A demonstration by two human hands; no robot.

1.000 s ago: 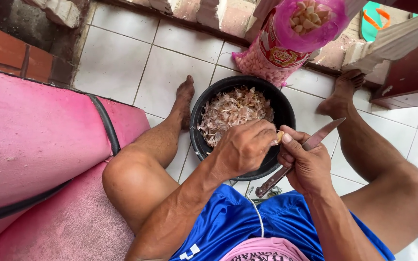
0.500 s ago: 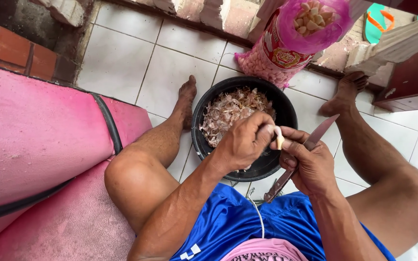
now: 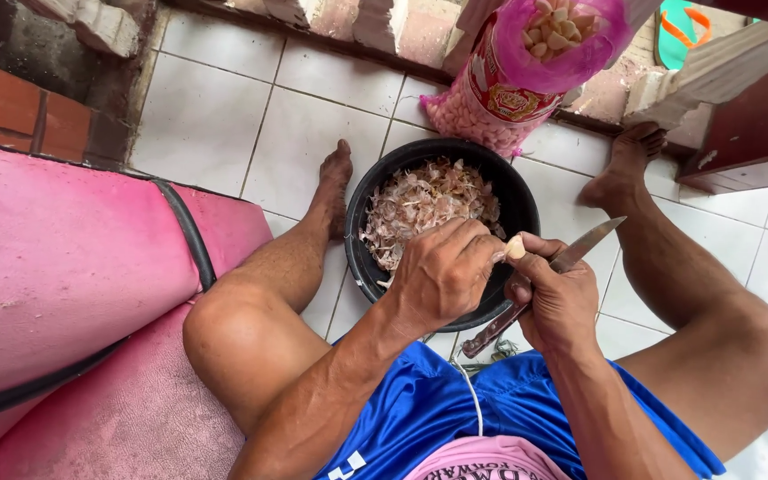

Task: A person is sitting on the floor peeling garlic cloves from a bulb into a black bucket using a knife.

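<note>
I am sitting on a pink cushion (image 3: 55,267), looking down past my bare knees at a white tiled floor (image 3: 215,116). My left hand (image 3: 442,276) is curled closed around a small pale garlic clove (image 3: 515,246), pinching it at the fingertips so that only its tip shows. My right hand (image 3: 557,298) is wrapped tight around the handle of a knife (image 3: 551,280), whose thin blade points up and to the right, just beside the clove. Both hands meet over the near rim of a round black bowl (image 3: 522,200) that stands on the floor between my feet. The bowl holds a heap of papery, pinkish garlic skins (image 3: 420,204). Behind the bowl, touching its far edge, leans a pink mesh bag (image 3: 513,80), open at the top and full of garlic cloves.
</note>
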